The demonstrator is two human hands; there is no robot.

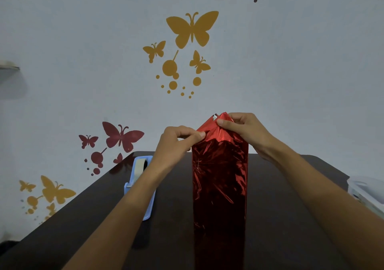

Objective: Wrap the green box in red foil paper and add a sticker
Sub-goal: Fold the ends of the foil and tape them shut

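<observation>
A dark brown bench (291,207) stretches below the left grip (176,143) and the right grip (244,131). On it, just below and left of the left grip, stands a blue tape dispenser (149,208) with a cream roll (139,165). Well right of the right grip, at the bench edge, sits a clear plastic container (367,195). The pale wall (291,72) behind carries gold butterfly decals (192,29) above the grips and dark red butterfly decals (121,136) to their left.

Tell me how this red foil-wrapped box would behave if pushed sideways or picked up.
Probably tippy: the wrapped box is tall and narrow, with the left hand and right hand pinching foil only at its top. The glossy foil looks slick, so a loose grip might slide. Its many creases suggest it crumples and marks easily.
</observation>
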